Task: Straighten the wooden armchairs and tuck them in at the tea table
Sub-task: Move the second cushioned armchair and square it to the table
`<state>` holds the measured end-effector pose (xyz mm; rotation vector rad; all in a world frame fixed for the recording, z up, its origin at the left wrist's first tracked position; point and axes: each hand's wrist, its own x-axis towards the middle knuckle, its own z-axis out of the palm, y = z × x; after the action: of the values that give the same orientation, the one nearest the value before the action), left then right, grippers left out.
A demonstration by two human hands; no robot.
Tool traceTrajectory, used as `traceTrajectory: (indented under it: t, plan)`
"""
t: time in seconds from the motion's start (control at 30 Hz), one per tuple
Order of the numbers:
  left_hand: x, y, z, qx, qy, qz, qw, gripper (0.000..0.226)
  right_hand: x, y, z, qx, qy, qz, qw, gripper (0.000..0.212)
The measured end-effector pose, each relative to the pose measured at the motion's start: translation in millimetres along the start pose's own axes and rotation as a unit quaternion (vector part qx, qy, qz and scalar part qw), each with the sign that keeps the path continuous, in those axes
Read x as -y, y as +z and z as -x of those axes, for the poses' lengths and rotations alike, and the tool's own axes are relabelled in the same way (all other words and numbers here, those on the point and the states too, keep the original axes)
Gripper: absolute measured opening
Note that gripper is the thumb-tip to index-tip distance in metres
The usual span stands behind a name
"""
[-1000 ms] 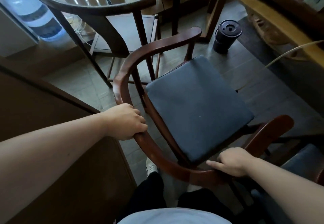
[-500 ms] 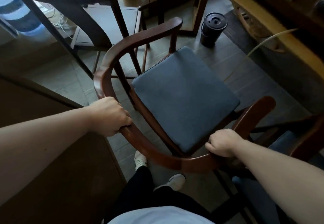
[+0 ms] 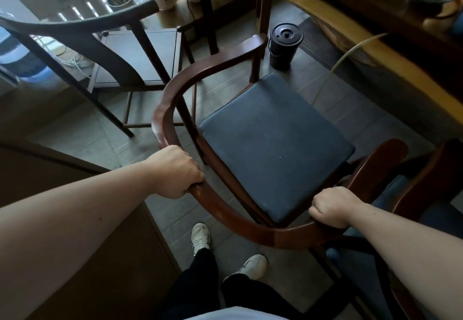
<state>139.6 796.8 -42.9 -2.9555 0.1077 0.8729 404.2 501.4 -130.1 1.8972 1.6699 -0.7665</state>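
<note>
A reddish-brown wooden armchair [image 3: 208, 69] with a curved back rail and a dark blue seat cushion [image 3: 273, 142] stands in front of me, its open front turned toward the tea table [image 3: 333, 19] at the upper right. My left hand [image 3: 175, 172] grips the curved rail on its left side. My right hand [image 3: 333, 207] is closed around the rail at its lower right. A second armchair [image 3: 431, 177] of the same wood, with a blue cushion, is partly visible at the right edge.
A dark-framed chair [image 3: 120, 54] with a grey seat stands at the upper left, close to the armchair's back. A black cylindrical bin [image 3: 284, 44] sits on the floor by the table leg. A brown cabinet [image 3: 75, 244] fills the lower left. My feet [image 3: 225, 252] stand behind the chair.
My right hand's fingers have closed fully around the rail. Both hands keep their grip and the armchair sits nearer the tea table; I have stepped forward.
</note>
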Motion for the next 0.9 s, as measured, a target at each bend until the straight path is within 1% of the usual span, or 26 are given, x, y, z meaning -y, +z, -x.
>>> traceTrajectory:
  t: [0.07, 0.2, 0.27, 0.33, 0.4, 0.47, 0.5, 0.57, 0.6, 0.63, 0.7, 0.83, 0.9]
  plan:
    - [-7, -9, -9, 0.0, 0.003, 0.003, 1.0, 0.032, -8, 7, 6, 0.007, 0.01, -0.006, 1.0, 0.047]
    - [-23, -32, -31, 0.007, 0.016, -0.012, 1.0, 0.024, -26, 14, 22, 0.012, 0.064, -0.043, 0.997, 0.046]
    - [-26, -40, -37, 0.012, 0.02, -0.014, 1.0, 0.024, -32, 15, 29, 0.009, 0.065, -0.056, 0.996, 0.044]
    - [-26, -43, -42, 0.017, 0.029, -0.012, 0.999, 0.024, -36, 19, 35, -0.016, 0.066, -0.073, 0.995, 0.043]
    - [-24, -41, -42, 0.02, 0.035, 0.003, 0.999, 0.025, -35, 22, 40, -0.053, 0.086, -0.107, 0.989, 0.04]
    - [-22, -40, -40, 0.026, 0.049, 0.018, 0.998, 0.034, -30, 21, 46, -0.097, 0.104, -0.138, 0.98, 0.032]
    - [-20, -43, -40, 0.036, 0.064, 0.023, 0.997, 0.044, -26, 21, 49, -0.116, 0.113, -0.142, 0.977, 0.033]
    - [-18, -53, -38, 0.054, 0.085, 0.046, 0.994, 0.066, -15, 18, 51, -0.153, 0.119, -0.156, 0.969, 0.044]
    - [-17, -59, -38, 0.06, 0.092, 0.063, 0.992, 0.072, -9, 13, 52, -0.168, 0.125, -0.175, 0.962, 0.048]
    - [-16, -65, -37, 0.062, 0.097, 0.081, 0.99, 0.074, -1, 5, 51, -0.179, 0.131, -0.196, 0.955, 0.049]
    - [-11, -73, -40, 0.049, 0.118, 0.088, 0.988, 0.072, 17, -11, 49, -0.197, 0.154, -0.239, 0.938, 0.048]
    - [4, -77, -55, 0.011, 0.165, 0.067, 0.984, 0.079, 63, -40, 49, -0.241, 0.198, -0.342, 0.886, 0.042]
    - [18, -79, -63, -0.012, 0.196, 0.069, 0.978, 0.074, 87, -53, 48, -0.258, 0.218, -0.38, 0.861, 0.041]
